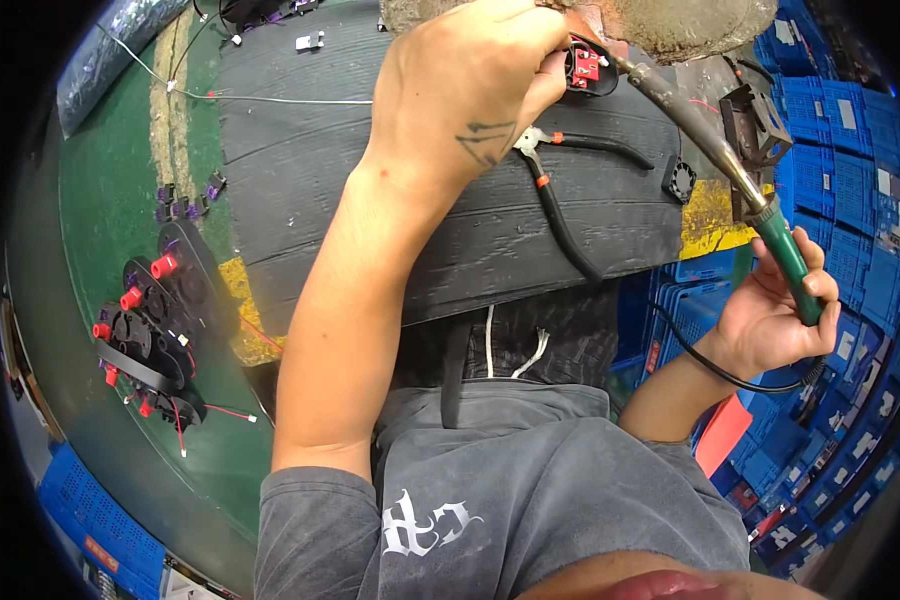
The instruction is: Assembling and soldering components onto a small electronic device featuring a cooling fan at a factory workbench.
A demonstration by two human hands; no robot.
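My right hand (776, 318) is wrapped round the green handle of a soldering iron (707, 140). Its metal shaft slants up and left, with the tip close to a small red circuit board (586, 66) set in a black housing. Over the far side of the bench, my left hand (465, 75) has its thumb and fingers pinched together at the left edge of that board. What they hold is hidden by the hand. Pliers with black and orange handles (560, 215) lie spread on the bench just below the board.
The bench has a dark ridged mat (310, 180). A small black fan (680, 181) and a metal stand (755, 130) are at its right. Black parts with red knobs (155, 320) lie left on a green surface. Blue crates (850, 170) are stacked right. A grey cable (290, 99) crosses the mat.
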